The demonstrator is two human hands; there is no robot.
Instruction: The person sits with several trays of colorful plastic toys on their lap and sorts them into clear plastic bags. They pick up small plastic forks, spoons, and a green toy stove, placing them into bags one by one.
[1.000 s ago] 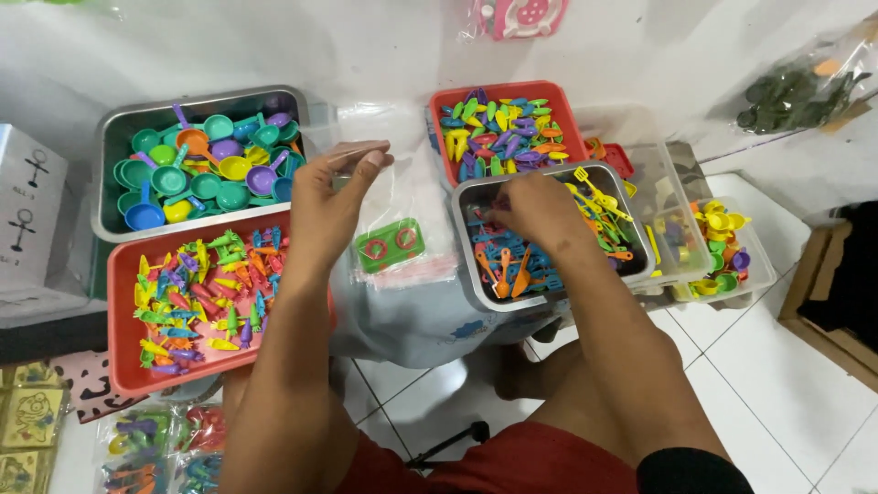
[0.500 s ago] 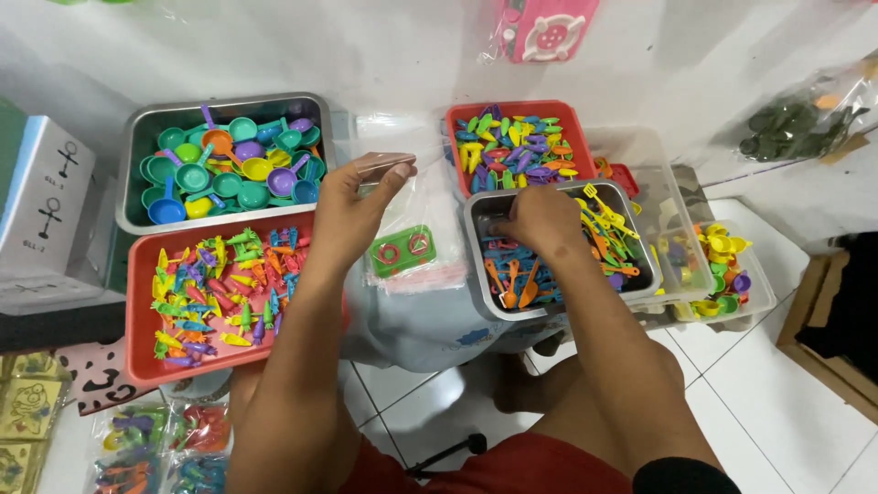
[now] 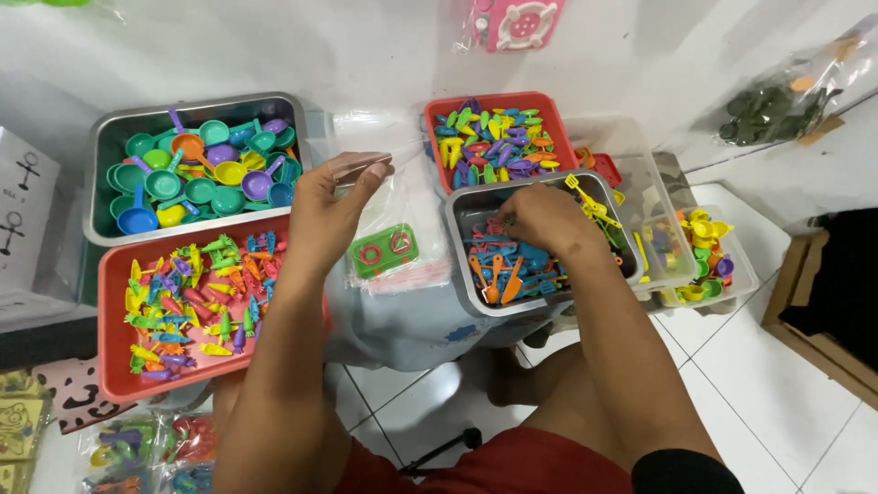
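I read this as the filling step of a toy-packing job. My left hand [image 3: 334,206] holds a clear plastic bag [image 3: 393,197] by its top edge, thumb and fingers [image 3: 361,167] pinched together on the film, so the bag hangs open above a stack of similar bags; a small green toy stove [image 3: 384,250] with two red rings shows through the plastic, though I cannot tell whether it lies inside the held bag or in the one beneath. My right hand [image 3: 544,220] is down in the steel tray of toy utensils [image 3: 540,261], fingers curled among the blue, orange and pink pieces; whether they have closed on one I cannot tell, since the back of the hand hides the tips. Around me sit a steel tray of little pans [image 3: 197,165], a red tray of mixed pieces [image 3: 197,297] and a red tray of leaf-shaped pieces [image 3: 494,137]. Next, I judge, the right hand needs a firm pinch on a single utensil and a short carry left to the bag mouth, which the left must keep spread.
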